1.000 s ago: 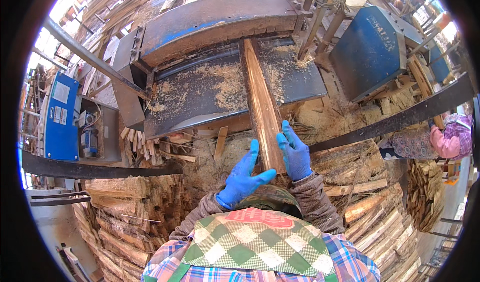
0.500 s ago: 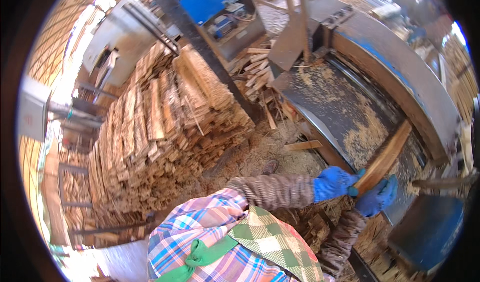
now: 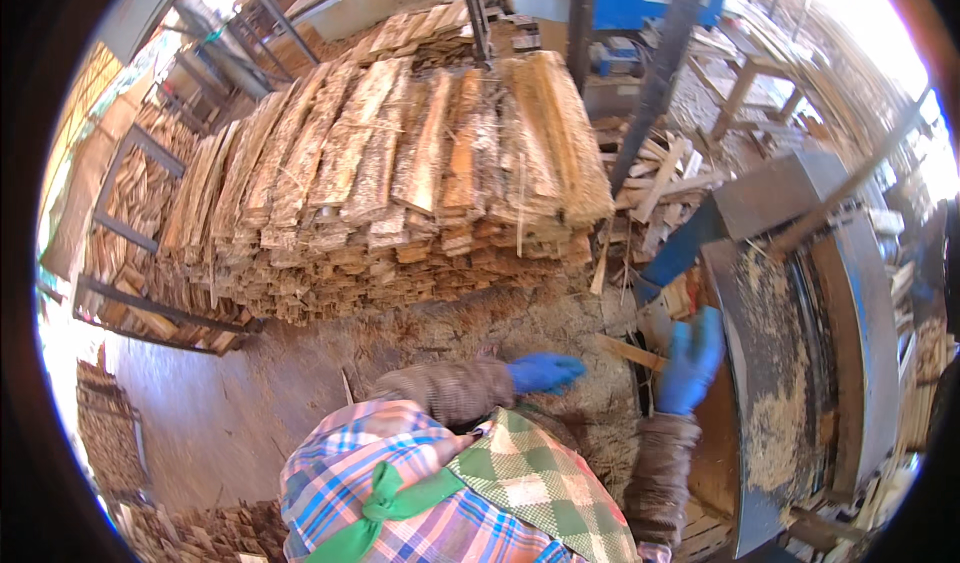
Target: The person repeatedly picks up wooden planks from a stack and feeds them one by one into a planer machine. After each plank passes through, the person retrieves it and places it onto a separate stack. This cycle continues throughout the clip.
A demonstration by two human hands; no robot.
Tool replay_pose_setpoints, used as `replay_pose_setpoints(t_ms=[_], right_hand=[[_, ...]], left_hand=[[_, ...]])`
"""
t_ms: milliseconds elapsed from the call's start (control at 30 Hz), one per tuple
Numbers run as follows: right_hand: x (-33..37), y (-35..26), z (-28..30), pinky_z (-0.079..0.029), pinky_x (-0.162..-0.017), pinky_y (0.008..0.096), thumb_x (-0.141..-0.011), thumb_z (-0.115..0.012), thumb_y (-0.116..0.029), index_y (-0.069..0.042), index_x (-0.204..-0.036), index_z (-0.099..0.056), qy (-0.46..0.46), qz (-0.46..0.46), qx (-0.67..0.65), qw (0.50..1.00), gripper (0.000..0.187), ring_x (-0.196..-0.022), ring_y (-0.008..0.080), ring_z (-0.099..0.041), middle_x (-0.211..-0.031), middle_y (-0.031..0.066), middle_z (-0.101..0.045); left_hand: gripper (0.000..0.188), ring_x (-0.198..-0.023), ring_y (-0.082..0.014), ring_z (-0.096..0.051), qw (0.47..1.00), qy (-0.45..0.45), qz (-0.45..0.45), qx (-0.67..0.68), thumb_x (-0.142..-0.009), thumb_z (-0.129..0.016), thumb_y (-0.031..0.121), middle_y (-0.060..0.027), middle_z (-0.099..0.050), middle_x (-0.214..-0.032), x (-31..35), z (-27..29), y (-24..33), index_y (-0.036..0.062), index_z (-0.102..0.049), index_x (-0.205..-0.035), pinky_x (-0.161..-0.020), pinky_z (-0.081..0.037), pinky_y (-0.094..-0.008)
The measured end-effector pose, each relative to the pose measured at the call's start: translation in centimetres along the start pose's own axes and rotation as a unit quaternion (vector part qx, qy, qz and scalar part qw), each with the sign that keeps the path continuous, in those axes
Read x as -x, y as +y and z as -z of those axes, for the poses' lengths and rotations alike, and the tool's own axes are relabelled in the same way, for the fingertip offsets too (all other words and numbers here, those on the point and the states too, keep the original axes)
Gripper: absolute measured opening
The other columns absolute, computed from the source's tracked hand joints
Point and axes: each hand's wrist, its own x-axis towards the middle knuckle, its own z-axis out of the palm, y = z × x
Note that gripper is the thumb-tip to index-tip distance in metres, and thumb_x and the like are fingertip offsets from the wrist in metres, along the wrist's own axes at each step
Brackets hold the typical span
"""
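A thin wooden strip (image 3: 628, 351) lies on the sawdust floor at centre right of the frame, its long axis running left to right. It sits between the two blue-gloved hands. The right hand (image 3: 690, 361) touches its right end, fingers loosely curled, holding nothing. The left hand (image 3: 545, 372) hovers just left of it, fingers extended and empty. A large stack of slabs (image 3: 400, 163) fills the upper centre.

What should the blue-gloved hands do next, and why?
Probably the right hand should close on the thin wood strip lying just beside it. Both gloves look empty: the left hand hovers over the sawdust floor, and the strip is the nearest loose piece. The big stack of slabs stands further off in front.
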Motion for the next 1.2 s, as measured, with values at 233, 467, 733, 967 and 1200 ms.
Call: replay_pose_setpoints(t_ms=[233, 467, 733, 967, 1200], right_hand=[[2.5, -11.2, -29.4, -0.045, -0.114, 0.051, -0.095, -0.076, -0.029, -0.003, -0.156, -0.042, -0.363, 0.279, 0.205, 0.865, 0.075, -0.142, 0.0432, -0.048, -0.156, 0.026, -0.045], [0.6, -15.4, -44.9, -0.04, -0.118, 0.0571, -0.093, -0.074, -0.044, -0.017, -0.165, -0.028, -0.489, 0.351, 0.411, 0.685, 0.09, -0.151, 0.0516, -0.031, -0.17, 0.0242, -0.02], [-0.4, -11.6, -43.3, -0.054, -0.1, 0.0394, -0.101, -0.065, -0.015, -0.009, -0.155, -0.048, -0.308, 0.067, 0.046, 0.948, 0.057, -0.128, 0.0307, -0.058, -0.153, 0.0204, -0.051], [4.5, -11.1, -24.0, -0.035, -0.121, 0.0372, -0.107, -0.058, -0.012, 0.003, -0.155, -0.046, -0.272, -0.104, -0.186, 0.939, 0.052, -0.147, 0.0223, -0.043, -0.16, 0.0112, -0.048], [16.3, -6.9, -7.5, -0.037, -0.12, 0.0398, -0.095, -0.069, -0.004, -0.011, -0.158, -0.047, -0.228, -0.025, 0.054, 0.972, 0.067, -0.152, 0.0307, -0.04, -0.166, 0.019, -0.038]], left_hand=[[0.068, -0.101, -0.0206, -0.07, 0.877, 0.326, -0.122, 0.33, -0.106, -0.064, 0.036, -0.0138, -0.068, -0.125, 14.6, 16.7, 2.1, 0.0088, -0.037, -0.162, -0.086, -0.06, -0.0359], [0.066, -0.12, -0.0273, -0.065, 0.906, 0.19, -0.103, 0.365, -0.107, -0.063, 0.033, -0.013, -0.06, -0.14, 15.9, 20.2, -2.3, 0.0041, -0.037, -0.161, -0.093, -0.058, -0.0405], [0.067, -0.123, -0.0271, -0.065, 0.943, 0.047, -0.096, 0.315, -0.109, -0.057, 0.041, -0.0178, -0.054, -0.149, 16.1, 24.2, 1.7, 0.0057, -0.036, -0.162, -0.101, -0.056, -0.0429], [0.087, -0.14, -0.0331, -0.05, 0.756, -0.122, -0.266, 0.585, -0.103, -0.047, 0.068, -0.0196, -0.049, -0.155, 10.9, 22.5, 9.9, 0.0055, -0.034, -0.161, -0.119, -0.039, -0.0494], [0.08, -0.14, -0.0357, -0.051, 0.892, -0.15, -0.155, 0.397, -0.104, -0.053, 0.058, -0.023, -0.05, -0.154, 6.4, 8.6, 12.8, -0.0015, -0.038, -0.156, -0.12, -0.04, -0.051]])
